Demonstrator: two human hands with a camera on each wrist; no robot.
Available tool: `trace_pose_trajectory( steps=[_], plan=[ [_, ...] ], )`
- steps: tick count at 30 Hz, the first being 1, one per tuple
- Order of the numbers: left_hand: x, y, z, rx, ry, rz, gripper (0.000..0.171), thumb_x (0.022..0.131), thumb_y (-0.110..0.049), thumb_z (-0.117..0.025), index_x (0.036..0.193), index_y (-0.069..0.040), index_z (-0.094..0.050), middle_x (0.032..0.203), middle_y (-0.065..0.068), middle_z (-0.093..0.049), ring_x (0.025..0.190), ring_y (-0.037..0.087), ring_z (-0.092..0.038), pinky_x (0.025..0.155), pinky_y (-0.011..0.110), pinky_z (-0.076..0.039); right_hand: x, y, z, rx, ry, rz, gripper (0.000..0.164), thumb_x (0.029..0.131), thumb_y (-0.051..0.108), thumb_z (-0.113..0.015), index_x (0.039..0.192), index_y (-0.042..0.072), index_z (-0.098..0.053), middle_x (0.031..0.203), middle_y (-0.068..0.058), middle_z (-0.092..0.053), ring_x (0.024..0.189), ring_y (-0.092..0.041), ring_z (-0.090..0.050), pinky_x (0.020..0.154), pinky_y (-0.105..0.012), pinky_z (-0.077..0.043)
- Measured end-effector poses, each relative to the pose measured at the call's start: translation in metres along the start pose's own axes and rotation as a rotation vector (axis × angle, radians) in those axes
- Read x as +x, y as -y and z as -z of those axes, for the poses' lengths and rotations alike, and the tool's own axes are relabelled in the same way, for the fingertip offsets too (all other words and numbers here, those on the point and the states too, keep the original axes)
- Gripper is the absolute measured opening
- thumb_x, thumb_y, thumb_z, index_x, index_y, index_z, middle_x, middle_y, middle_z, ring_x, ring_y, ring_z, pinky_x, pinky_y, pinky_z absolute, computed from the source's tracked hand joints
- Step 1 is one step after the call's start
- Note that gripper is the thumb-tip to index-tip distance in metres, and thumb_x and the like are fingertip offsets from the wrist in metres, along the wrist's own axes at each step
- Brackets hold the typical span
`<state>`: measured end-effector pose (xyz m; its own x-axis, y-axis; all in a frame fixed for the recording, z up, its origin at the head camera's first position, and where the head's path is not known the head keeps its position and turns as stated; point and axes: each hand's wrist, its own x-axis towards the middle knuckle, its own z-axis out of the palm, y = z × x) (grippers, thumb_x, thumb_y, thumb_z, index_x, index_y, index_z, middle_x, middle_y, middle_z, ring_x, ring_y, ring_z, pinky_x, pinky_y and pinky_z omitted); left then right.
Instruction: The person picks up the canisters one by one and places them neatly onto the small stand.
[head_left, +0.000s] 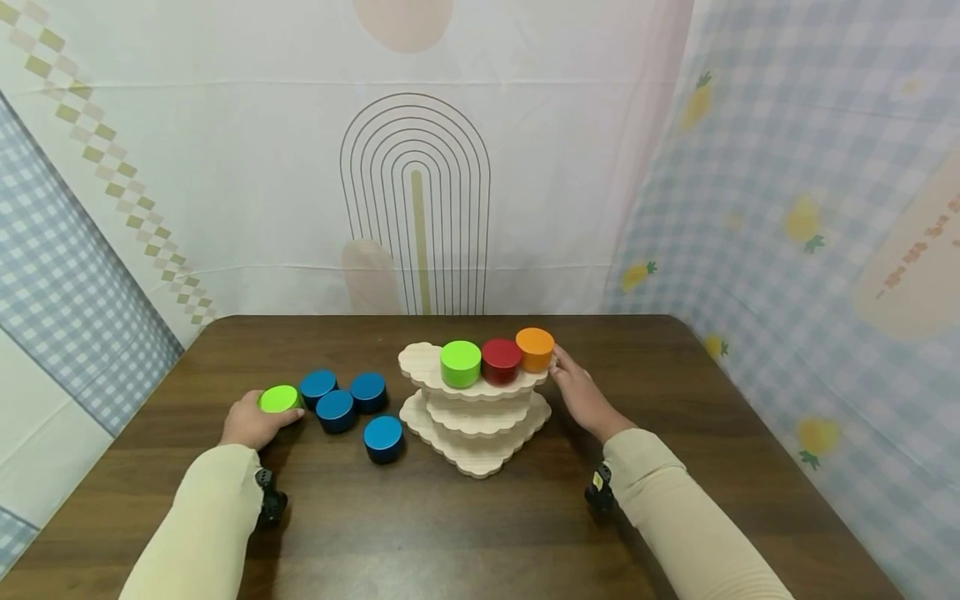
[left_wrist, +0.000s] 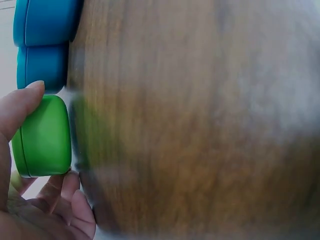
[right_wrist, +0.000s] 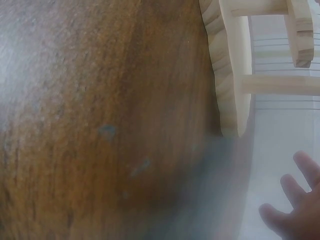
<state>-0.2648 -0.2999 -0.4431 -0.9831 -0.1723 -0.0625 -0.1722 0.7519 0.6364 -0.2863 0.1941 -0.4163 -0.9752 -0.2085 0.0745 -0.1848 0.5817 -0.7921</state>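
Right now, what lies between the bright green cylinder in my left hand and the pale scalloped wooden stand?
The head view shows four blue cylinders on the dark wooden table between the green cylinder and the wooden stand.

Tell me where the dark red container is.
In the head view, the dark red container sits right of center on the wooden stand's top tier, between a green container and the orange container.
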Motion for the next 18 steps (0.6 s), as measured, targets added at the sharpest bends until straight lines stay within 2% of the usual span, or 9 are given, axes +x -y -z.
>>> trace_pose_trajectory(
  steps=[4,9,18],
  plan=[
    [-0.002,-0.002,0.002,-0.016,-0.008,0.002,0.083,0.085,-0.034,-0.067,0.134,0.021,-0.03,0.126,0.041,-0.041,0.11,0.05,-0.045,0.092,0.058,-0.041,0.0,0.001,0.0,0.005,0.005,-0.002,0.055,0.104,0.031,-0.025,0.156,0.016,-0.014,0.158,-0.013,-0.022,0.144,-0.034,-0.02,0.113,-0.058,-0.017],
    [-0.003,-0.013,0.006,-0.032,-0.033,0.008,0.083,0.086,-0.034,-0.067,0.136,0.02,-0.029,0.125,0.04,-0.039,0.111,0.049,-0.041,0.095,0.06,-0.039,0.0,0.001,0.001,-0.006,-0.001,-0.012,0.055,0.104,0.031,-0.025,0.156,0.016,-0.015,0.158,-0.013,-0.023,0.144,-0.035,-0.02,0.113,-0.058,-0.017],
    [-0.003,-0.039,0.011,-0.088,-0.128,-0.071,0.077,0.086,-0.029,-0.068,0.137,0.016,-0.032,0.127,0.035,-0.036,0.115,0.046,-0.035,0.096,0.061,-0.038,0.0,0.0,0.0,-0.003,-0.008,-0.007,0.054,0.104,0.03,-0.025,0.156,0.016,-0.016,0.157,-0.014,-0.025,0.144,-0.036,-0.022,0.113,-0.059,-0.018]
  ],
)
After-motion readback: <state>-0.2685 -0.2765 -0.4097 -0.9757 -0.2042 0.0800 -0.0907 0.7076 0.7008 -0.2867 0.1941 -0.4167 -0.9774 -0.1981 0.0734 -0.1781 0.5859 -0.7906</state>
